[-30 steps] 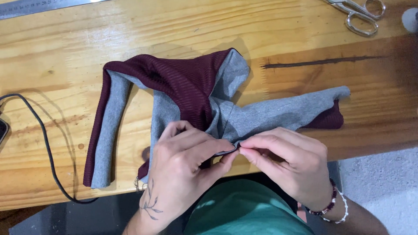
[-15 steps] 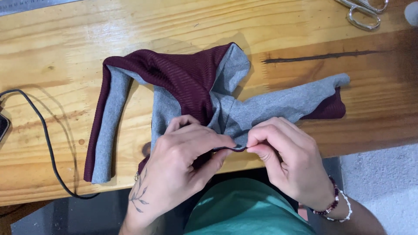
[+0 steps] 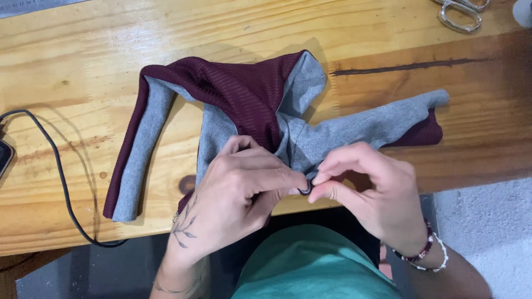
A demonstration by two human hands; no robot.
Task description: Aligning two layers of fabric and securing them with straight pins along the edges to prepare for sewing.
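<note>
Both hands, left hand [image 3: 238, 185], right hand [image 3: 368, 191], pinch one maroon-grey garment [image 3: 244, 99].

Hands drawn closer together: left hand [image 3: 244, 185] and right hand [image 3: 368, 191] now pinching the same small fold of the maroon-and-grey garment [image 3: 249, 105] at lower centre of the frame, fingertips [image 3: 302, 180] nearly touching, where a second ago slightly further apart along the edge. Grey strip toward the right pulled a little straighter and higher. Scissors [image 3: 460, 11] slid nearer the top right edge.
</note>
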